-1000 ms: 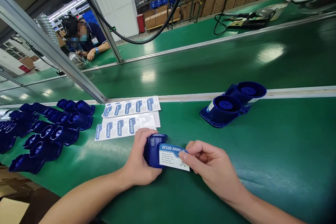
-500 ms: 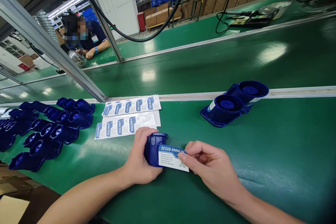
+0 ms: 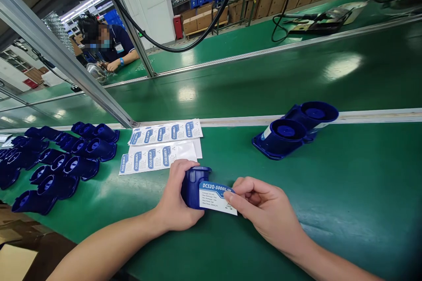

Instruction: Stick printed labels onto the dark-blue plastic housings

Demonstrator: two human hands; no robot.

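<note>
My left hand (image 3: 180,197) is wrapped round a dark blue plastic pump housing (image 3: 194,186) and holds it over the green bench. Between the thumb and fingers of my right hand (image 3: 260,202) is the right end of a blue and white label (image 3: 214,198) printed "DC52Q-5000L/H". The label's left part lies against the side of the housing; whether it is stuck down I cannot tell. Just behind my left hand lie sheets of the same labels (image 3: 158,158). Two more blue housings (image 3: 280,138), bearing white labels, rest at the right, beyond my right hand.
Rows of blue housings (image 3: 81,167) stand on the bench (image 3: 231,250) at the left. A metal post (image 3: 66,48) rises behind them, and a black cable (image 3: 184,48) hangs above. Across the green conveyor (image 3: 250,79), a person (image 3: 115,46) works at another bench.
Almost nothing differs: both hands, the pump housing and the label keep their places. The person across the conveyor has shifted their head slightly.
</note>
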